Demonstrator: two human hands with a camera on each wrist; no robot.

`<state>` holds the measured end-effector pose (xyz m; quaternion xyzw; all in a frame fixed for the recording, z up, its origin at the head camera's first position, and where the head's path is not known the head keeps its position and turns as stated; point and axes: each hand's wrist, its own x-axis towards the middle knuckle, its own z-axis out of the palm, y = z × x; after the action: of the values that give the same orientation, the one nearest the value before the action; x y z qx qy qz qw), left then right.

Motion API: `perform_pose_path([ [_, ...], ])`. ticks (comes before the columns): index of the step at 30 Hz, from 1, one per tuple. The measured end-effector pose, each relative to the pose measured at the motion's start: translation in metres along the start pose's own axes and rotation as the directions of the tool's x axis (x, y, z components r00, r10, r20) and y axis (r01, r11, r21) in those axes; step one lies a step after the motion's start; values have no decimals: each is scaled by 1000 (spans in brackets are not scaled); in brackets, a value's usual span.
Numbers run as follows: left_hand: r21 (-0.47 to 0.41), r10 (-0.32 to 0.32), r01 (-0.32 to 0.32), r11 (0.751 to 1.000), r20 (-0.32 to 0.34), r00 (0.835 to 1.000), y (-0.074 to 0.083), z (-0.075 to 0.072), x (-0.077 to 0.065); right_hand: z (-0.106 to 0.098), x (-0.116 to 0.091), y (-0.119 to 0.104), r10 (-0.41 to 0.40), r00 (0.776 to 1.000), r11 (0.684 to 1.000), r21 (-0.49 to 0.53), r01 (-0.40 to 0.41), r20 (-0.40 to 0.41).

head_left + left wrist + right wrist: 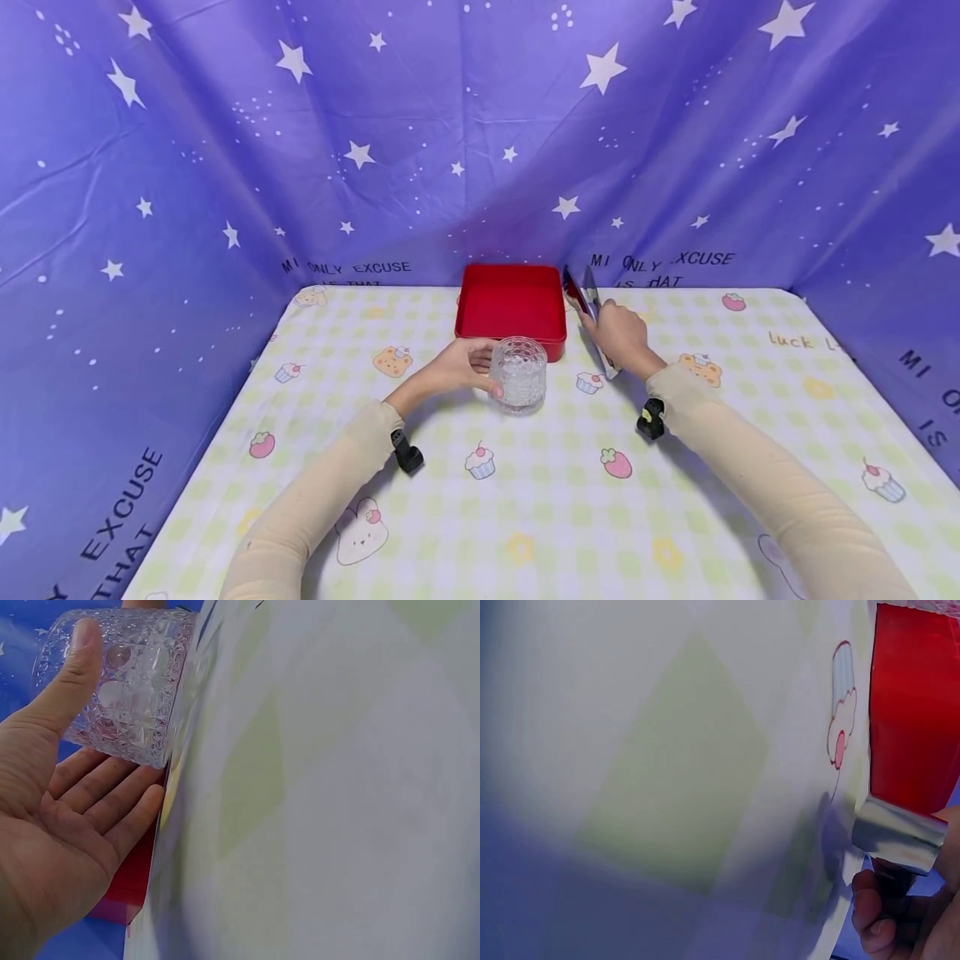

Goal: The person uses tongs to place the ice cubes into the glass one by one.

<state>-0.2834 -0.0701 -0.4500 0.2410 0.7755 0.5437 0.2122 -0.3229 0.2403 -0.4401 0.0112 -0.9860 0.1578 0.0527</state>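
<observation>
My left hand (468, 367) holds a clear, faceted glass cup (520, 377), with the thumb on its near side. The left wrist view shows the other fingers (112, 791) spread below the cup (124, 682); a fingertip shows at its far side. Whether the cup touches the cloth is hard to tell. In my right hand (621, 333) is a slim, shiny silver-and-dark object (591, 293), gripped upright beside the red tray. Its silver end (900, 836) sticks out below the curled fingers (867, 904); its exact kind is unclear.
Behind the cup stands a red rectangular tray (510, 304) near the table's back edge. A checked cloth (442, 517) with printed cupcakes and strawberries covers the table. Purple star-patterned curtains (450, 100) enclose the back and both sides.
</observation>
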Motion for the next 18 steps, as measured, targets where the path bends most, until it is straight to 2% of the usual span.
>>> perform_pose_path([
  [10,-49,-10,11,999,9,1000,-3,1,-2,4,-2,0,-35,999,999,-24,34,-33],
  [18,-60,-8,9,998,16,1000,-3,-1,-1,6,-3,-3,-25,999,999,-43,23,-29],
])
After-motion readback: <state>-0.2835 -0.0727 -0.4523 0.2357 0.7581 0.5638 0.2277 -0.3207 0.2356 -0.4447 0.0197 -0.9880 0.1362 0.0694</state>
